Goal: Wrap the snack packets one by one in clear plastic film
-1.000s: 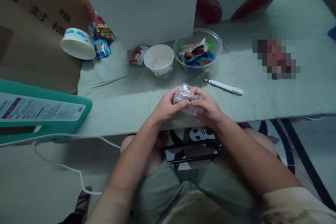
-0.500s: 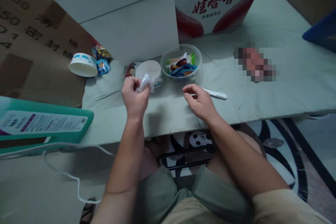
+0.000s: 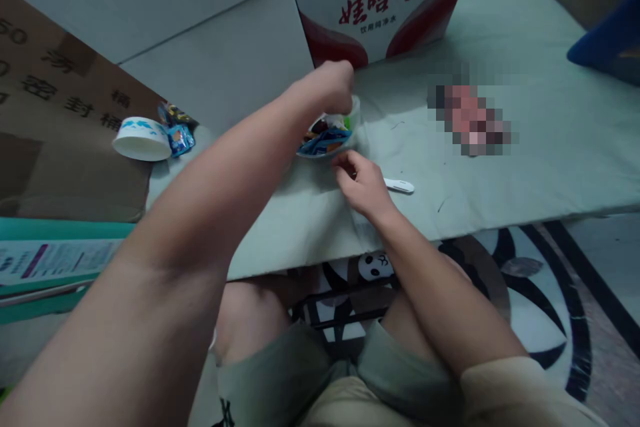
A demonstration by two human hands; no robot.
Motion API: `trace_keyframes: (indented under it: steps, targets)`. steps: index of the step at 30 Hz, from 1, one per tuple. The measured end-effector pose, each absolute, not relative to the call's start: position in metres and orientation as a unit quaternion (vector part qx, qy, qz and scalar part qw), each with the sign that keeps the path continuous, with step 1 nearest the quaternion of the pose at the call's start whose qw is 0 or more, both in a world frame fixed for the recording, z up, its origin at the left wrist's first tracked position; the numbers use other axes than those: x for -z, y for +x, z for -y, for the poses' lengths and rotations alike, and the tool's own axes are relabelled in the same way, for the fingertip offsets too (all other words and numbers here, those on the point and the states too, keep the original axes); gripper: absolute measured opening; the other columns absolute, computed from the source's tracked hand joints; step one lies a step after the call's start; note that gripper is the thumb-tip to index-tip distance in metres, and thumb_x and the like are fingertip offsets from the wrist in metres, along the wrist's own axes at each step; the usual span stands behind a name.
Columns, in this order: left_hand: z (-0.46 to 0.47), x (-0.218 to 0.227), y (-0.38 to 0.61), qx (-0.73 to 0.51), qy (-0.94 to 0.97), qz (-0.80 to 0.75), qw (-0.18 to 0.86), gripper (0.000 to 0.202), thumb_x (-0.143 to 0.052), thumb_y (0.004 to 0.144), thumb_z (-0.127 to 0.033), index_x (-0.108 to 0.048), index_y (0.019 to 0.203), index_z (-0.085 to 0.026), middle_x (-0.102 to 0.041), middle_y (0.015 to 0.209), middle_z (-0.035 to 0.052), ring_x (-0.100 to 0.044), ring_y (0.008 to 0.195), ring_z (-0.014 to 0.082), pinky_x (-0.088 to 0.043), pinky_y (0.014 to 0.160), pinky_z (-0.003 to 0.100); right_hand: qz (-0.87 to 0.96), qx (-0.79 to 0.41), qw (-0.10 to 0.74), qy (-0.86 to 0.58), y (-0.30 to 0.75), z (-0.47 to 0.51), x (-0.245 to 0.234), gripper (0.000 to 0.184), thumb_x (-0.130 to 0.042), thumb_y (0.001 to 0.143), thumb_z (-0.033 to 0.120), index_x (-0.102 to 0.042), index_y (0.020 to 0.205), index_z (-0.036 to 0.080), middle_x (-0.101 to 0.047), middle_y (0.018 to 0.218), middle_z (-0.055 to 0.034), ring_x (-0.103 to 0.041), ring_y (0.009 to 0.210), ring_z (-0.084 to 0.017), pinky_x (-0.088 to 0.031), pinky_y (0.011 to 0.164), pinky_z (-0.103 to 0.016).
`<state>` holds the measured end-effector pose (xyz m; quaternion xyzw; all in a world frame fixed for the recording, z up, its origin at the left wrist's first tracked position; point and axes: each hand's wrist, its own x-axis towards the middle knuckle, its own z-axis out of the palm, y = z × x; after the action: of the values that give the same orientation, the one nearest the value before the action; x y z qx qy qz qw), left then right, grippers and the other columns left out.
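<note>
My left hand (image 3: 336,85) is closed above the far side of the clear round bowl (image 3: 356,121), back of the hand upward. Its fingertips are hidden, so what they hold cannot be made out. In the bowl lie small wrapped snack packets (image 3: 327,140), blue ones in front. My right hand (image 3: 364,181) is at the bowl's near edge, fingers curled toward the thumb; anything between them is too small to make out. Just behind its wrist lies a slim white handle-like tool (image 3: 400,185), partly covered by the hand. My left forearm hides the area left of the bowl.
A white paper bowl with blue print (image 3: 143,139) lies tipped at the left, beside small snack packets (image 3: 180,139). White cartons (image 3: 380,13) stand behind, a brown carton (image 3: 60,147) at left. A green container (image 3: 60,257) is at lower left. A blurred patch (image 3: 470,117) covers something at right.
My left hand, which held crumpled clear plastic above the paper bowl, has swung forward and right over the clear bowl. My right hand has shifted slightly left, up to the bowl. The view has shifted slightly.
</note>
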<state>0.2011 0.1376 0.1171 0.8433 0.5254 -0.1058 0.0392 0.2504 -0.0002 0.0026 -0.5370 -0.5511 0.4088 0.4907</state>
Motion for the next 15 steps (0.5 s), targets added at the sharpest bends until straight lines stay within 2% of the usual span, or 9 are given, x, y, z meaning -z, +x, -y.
trace_keyframes:
  steps: [2, 4, 6, 8, 10, 11, 13, 15]
  targets:
    - [-0.142, -0.134, 0.189, 0.085, 0.843, -0.529, 0.052, 0.035, -0.066, 0.077, -0.009, -0.078, 0.110, -0.012, -0.070, 0.090, 0.0087, -0.061, 0.078, 0.0197, -0.044, 0.068, 0.031, 0.545, -0.417, 0.497, -0.531, 0.252, -0.001, -0.004, 0.016, -0.051, 0.082, 0.029, -0.063, 0.088, 0.020, -0.068, 0.083, -0.0039, -0.060, 0.076, -0.017, -0.049, 0.074, -0.032]
    - [-0.149, -0.150, 0.164, 0.083, 0.822, -0.563, 0.043, 0.038, -0.066, 0.081, -0.014, -0.076, 0.118, -0.016, -0.071, 0.091, 0.0065, -0.059, 0.077, 0.0176, -0.047, 0.072, 0.030, 0.539, -0.424, 0.504, -0.525, 0.253, 0.000, -0.005, 0.016, -0.052, 0.082, 0.031, -0.062, 0.088, 0.020, -0.067, 0.083, -0.0036, -0.059, 0.075, -0.016, -0.048, 0.073, -0.031]
    - [-0.158, -0.156, 0.131, 0.160, 0.788, -0.593, -0.038, 0.041, -0.063, 0.086, -0.020, -0.072, 0.125, -0.015, -0.072, 0.104, 0.0080, -0.060, 0.087, 0.0188, -0.049, 0.084, 0.032, 0.531, -0.432, 0.510, -0.521, 0.253, 0.000, -0.005, 0.016, -0.052, 0.082, 0.031, -0.062, 0.088, 0.020, -0.066, 0.082, -0.0034, -0.058, 0.074, -0.016, -0.047, 0.072, -0.031]
    - [-0.166, -0.148, 0.097, 0.220, 0.756, -0.616, -0.034, 0.043, -0.066, 0.081, -0.017, -0.073, 0.121, -0.006, -0.072, 0.108, 0.0147, -0.062, 0.091, 0.0230, -0.050, 0.089, 0.038, 0.528, -0.440, 0.511, -0.516, 0.251, 0.001, -0.005, 0.016, -0.052, 0.082, 0.031, -0.061, 0.087, 0.019, -0.065, 0.081, -0.0031, -0.057, 0.073, -0.015, -0.046, 0.073, -0.031]
    - [-0.168, -0.129, 0.071, 0.289, 0.708, -0.644, 0.004, 0.043, -0.070, 0.076, -0.018, -0.074, 0.117, -0.005, -0.074, 0.101, 0.0140, -0.063, 0.088, 0.0222, -0.051, 0.088, 0.037, 0.531, -0.445, 0.508, -0.511, 0.249, 0.002, -0.004, 0.016, -0.052, 0.081, 0.031, -0.061, 0.086, 0.019, -0.065, 0.081, -0.0027, -0.056, 0.072, -0.015, -0.046, 0.074, -0.031]
    - [-0.166, -0.116, 0.062, 0.306, 0.682, -0.663, 0.037, 0.039, -0.071, 0.073, -0.018, -0.076, 0.111, -0.006, -0.074, 0.093, 0.0122, -0.064, 0.086, 0.0223, -0.052, 0.087, 0.036, 0.533, -0.447, 0.506, -0.510, 0.247, 0.003, -0.004, 0.015, -0.052, 0.081, 0.031, -0.061, 0.086, 0.019, -0.065, 0.080, -0.0025, -0.056, 0.072, -0.015, -0.046, 0.075, -0.032]
    - [-0.159, -0.089, 0.052, 0.261, 0.669, -0.690, 0.091, 0.025, -0.075, 0.063, -0.014, -0.077, 0.087, -0.009, -0.068, 0.073, 0.0088, -0.065, 0.083, 0.0258, -0.051, 0.085, 0.038, 0.537, -0.448, 0.501, -0.510, 0.244, 0.005, -0.004, 0.015, -0.053, 0.081, 0.031, -0.061, 0.086, 0.020, -0.066, 0.080, -0.0021, -0.056, 0.072, -0.015, -0.046, 0.076, -0.032]
    - [-0.149, -0.064, 0.050, 0.194, 0.678, -0.697, 0.129, 0.014, -0.075, 0.053, -0.007, -0.070, 0.063, -0.014, -0.060, 0.058, 0.0049, -0.066, 0.082, 0.0284, -0.050, 0.084, 0.040, 0.537, -0.448, 0.494, -0.516, 0.242, 0.006, -0.003, 0.014, -0.053, 0.081, 0.030, -0.062, 0.087, 0.019, -0.066, 0.080, -0.0021, -0.057, 0.071, -0.015, -0.046, 0.075, -0.032]
